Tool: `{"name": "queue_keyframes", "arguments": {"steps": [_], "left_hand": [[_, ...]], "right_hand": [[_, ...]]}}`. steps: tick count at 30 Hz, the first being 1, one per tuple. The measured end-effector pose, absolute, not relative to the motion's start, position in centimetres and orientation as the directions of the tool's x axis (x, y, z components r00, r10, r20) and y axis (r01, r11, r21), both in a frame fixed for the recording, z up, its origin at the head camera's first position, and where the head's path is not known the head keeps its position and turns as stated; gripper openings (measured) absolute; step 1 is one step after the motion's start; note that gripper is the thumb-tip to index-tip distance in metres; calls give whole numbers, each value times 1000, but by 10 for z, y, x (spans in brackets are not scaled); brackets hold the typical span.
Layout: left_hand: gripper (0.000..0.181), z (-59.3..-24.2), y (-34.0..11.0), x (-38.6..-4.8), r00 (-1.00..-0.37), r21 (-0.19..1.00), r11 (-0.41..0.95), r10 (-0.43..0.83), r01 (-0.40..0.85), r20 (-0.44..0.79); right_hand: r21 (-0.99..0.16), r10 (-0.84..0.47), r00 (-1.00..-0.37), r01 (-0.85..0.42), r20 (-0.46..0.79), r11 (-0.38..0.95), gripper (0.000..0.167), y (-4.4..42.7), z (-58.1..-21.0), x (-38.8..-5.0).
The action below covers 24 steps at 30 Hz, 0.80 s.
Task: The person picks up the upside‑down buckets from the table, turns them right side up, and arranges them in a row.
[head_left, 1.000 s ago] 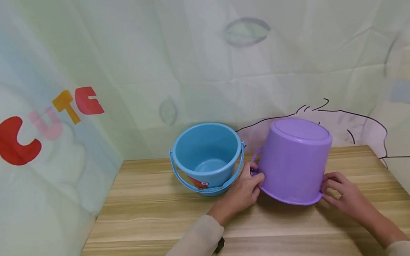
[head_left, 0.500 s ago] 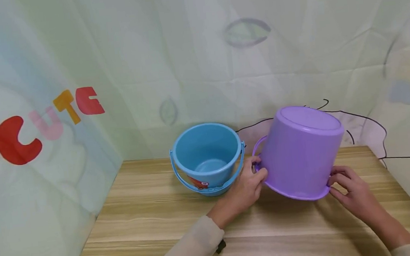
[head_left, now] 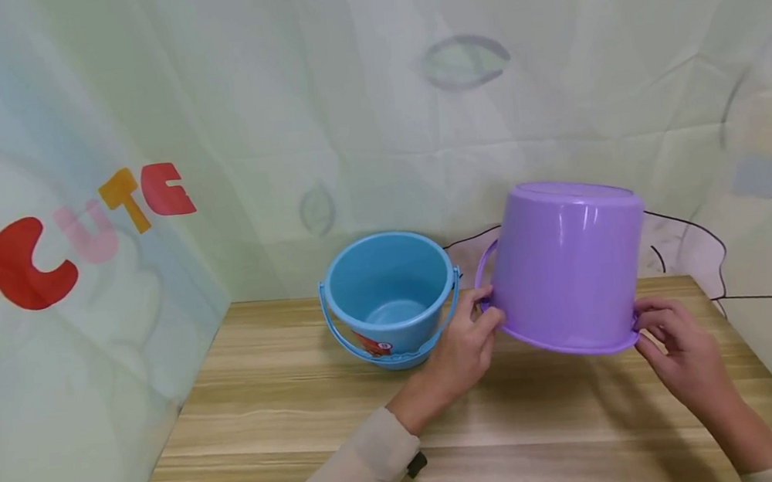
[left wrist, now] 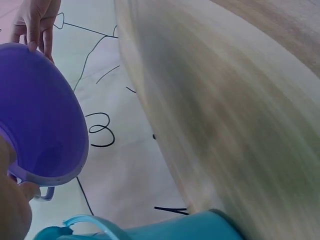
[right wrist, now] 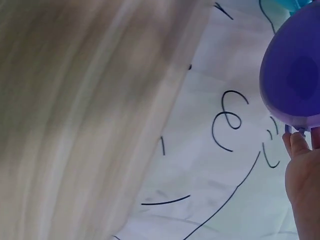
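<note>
A purple bucket (head_left: 570,270) is held upside down above the table, its base up and its mouth facing down. My left hand (head_left: 465,342) pinches its rim on the left, beside the purple handle (head_left: 482,266). On the opposite side my right hand (head_left: 682,348) grips the rim between thumb and fingers. The left wrist view looks into the hollow purple bucket (left wrist: 42,115), with nothing seen inside. A blue bucket (head_left: 390,287) stands upright just left of the purple one, its handle (head_left: 369,351) hanging down in front.
The wooden table (head_left: 293,436) meets a printed curtain (head_left: 373,102) along its back and sides. Coloured letters mark the curtain at the left. A small black object (head_left: 417,464) shows by the left sleeve (head_left: 359,468).
Both hands have lifted the purple bucket off the table's level and shifted it slightly right. It was tilted more before and now hangs nearly level. The blue bucket has not moved.
</note>
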<state>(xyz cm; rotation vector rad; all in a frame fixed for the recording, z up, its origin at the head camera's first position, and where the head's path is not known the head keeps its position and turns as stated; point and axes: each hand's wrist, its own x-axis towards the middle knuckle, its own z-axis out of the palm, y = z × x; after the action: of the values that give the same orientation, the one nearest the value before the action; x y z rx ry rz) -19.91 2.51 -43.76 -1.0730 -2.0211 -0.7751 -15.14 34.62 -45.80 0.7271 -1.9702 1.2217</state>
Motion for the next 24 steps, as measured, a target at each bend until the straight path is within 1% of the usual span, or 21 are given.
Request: {"name": "queue_keyframes", "arguments": {"steps": [2, 4, 6, 9, 10, 13, 15, 21, 24], "left_hand": [[11, -435, 24, -197, -396, 172, 477, 422, 862, 816], [12, -432, 24, -196, -392, 170, 479, 413, 861, 822], [14, -429, 24, -194, -381, 162, 479, 404, 863, 832], [16, -423, 24, -193, -368, 156, 475, 393, 866, 843], [16, -422, 24, -193, -361, 151, 475, 389, 867, 847], [18, -418, 23, -192, -354, 144, 480, 381, 865, 854], [18, -415, 22, -192, -349, 141, 482, 376, 865, 858], [15, -405, 20, -191, -329, 129, 487, 350, 864, 877], [12, -399, 18, -191, -326, 131, 486, 341, 864, 882]], "right_hand": [[-511, -80, -583, -763, 809, 395, 52, 344, -456, -152], [-511, -49, -572, -764, 819, 394, 48, 340, -453, -151], [-512, -8, -564, -754, 826, 411, 35, 337, -449, -151], [-536, 50, -573, -728, 818, 428, 9, 333, -443, -149], [-543, 65, -576, -721, 815, 431, 8, 332, -441, -150], [-567, 96, -590, -699, 802, 435, 19, 329, -435, -150], [-578, 113, -593, -695, 797, 428, 21, 327, -432, -150], [-591, 146, -589, -696, 795, 409, 19, 319, -421, -151], [-566, 148, -572, -677, 807, 471, 15, 316, -416, -151]]}}
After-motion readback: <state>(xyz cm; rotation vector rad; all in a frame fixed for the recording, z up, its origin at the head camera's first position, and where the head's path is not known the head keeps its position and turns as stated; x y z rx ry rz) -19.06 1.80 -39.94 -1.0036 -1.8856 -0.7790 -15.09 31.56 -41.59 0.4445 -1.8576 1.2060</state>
